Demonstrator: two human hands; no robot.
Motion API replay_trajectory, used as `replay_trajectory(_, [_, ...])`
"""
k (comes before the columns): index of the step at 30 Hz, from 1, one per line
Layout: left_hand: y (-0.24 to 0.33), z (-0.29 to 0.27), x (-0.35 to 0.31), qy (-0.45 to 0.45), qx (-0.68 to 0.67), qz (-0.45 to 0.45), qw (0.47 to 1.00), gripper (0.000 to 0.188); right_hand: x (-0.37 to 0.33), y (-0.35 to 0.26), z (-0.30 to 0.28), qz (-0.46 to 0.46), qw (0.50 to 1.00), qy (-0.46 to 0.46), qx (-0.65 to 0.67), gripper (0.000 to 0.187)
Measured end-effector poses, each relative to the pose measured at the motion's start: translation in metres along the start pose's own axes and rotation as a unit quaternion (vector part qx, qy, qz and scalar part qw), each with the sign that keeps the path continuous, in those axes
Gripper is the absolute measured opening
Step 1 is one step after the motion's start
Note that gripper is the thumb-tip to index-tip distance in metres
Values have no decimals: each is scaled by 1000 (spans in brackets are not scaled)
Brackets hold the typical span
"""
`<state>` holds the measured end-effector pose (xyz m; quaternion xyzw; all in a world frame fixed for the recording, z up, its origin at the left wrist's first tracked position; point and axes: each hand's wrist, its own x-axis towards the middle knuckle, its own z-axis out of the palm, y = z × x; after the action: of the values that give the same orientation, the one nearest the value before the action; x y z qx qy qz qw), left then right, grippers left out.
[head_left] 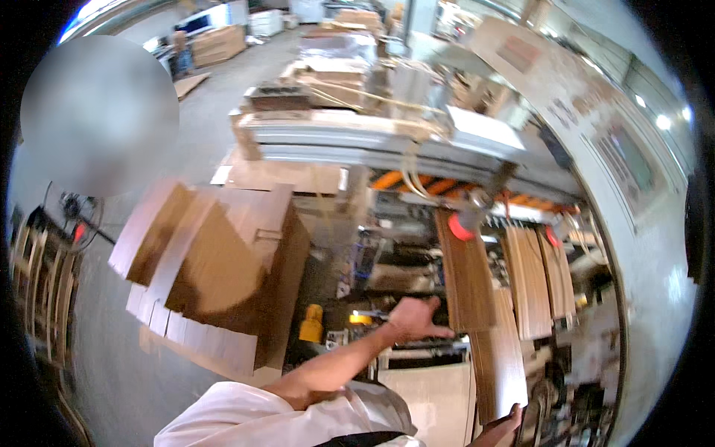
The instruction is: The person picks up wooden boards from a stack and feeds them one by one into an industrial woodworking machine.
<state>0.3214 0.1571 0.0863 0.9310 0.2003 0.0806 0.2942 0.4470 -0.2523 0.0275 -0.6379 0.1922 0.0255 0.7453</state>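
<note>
The landmark is the dark board (pixel 465 283), which lies lengthwise at the machine, pointing away from the person. Well to its left is the slatted wooden stack (pixel 37 283), on the floor (pixel 112 328). Between that stack and the dark board is a tall pile of brown boards (pixel 223 272); its upper boards are tilted. A yellow part (pixel 311 324) sits left of the dark board, just beside the pile. The left hand (pixel 410 319) is just left of the dark board's near end. Its grip is apart, with thumb and fingers spread. A red cup (pixel 459 227) overlaps the dark board's far part. The near board (pixel 497 369) extends from the dark board's near end toward the person. The right hand (pixel 500 428) is at the near board's near right corner; whether its grip is clamped cannot be told. Two lighter boards (pixel 527 283) lie side by side, right of the dark board. Farther right is the pale machine panel (pixel 640 149).
</note>
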Motion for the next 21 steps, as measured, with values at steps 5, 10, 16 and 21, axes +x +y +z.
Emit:
replay_trajectory(5, [5, -3, 3, 27, -2, 0, 1000, 93, 3, -31, -95, -250, 954, 131, -100, 59])
replay_trajectory(10, [12, -6, 3, 16, 23, -11, 1000, 83, 15, -24, -132, -212, 962, 170, 28, 49])
replay_trajectory(16, [11, -10, 4, -20, 17, -10, 1000, 83, 45, -35, -47, -130, 982, 97, 92, 50])
replay_trajectory(21, [6, -9, -1, -16, 14, 8, 1000, 84, 67, -51, 50, 3, 974, -8, 227, 43])
